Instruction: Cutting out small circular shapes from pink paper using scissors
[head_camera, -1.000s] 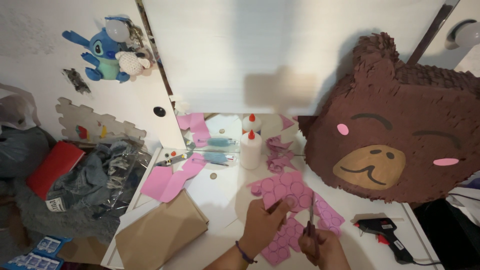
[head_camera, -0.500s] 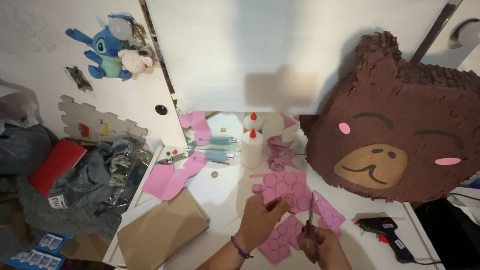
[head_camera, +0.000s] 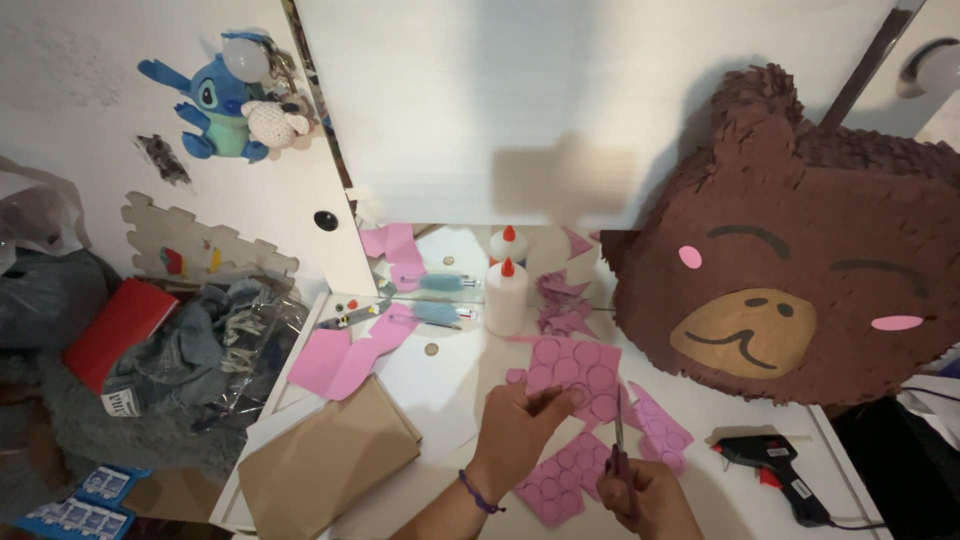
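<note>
A pink paper sheet (head_camera: 578, 372) marked with rows of drawn circles is held at its near edge by the left hand (head_camera: 520, 430), the grip pinched narrow on the paper between thumb and fingers, so that the sheet is kept taut and lifted slightly off the white table (head_camera: 450, 385) in front of the blades. A pair of scissors (head_camera: 619, 445) is held upright in the right hand (head_camera: 645, 495), whose grip is closed round the handles, with the blades pointed away from the body and set at the sheet's right edge; whether the blades are parted cannot be told. The sheet lies near the middle of the table, just in front of a white glue bottle with a red cap (head_camera: 505, 295), and looks thin, matte and flexible, its circles outlined in a darker line. More circle-marked pink pieces (head_camera: 560, 480) are spread beneath and beside the hands, where cut parts appear to be dropped. A black hot glue gun (head_camera: 770, 460) is laid to the right, a folded brown paper bag (head_camera: 330, 460) to the left, and a large brown bear-face piñata (head_camera: 800, 280) is propped against the wall behind.
</note>
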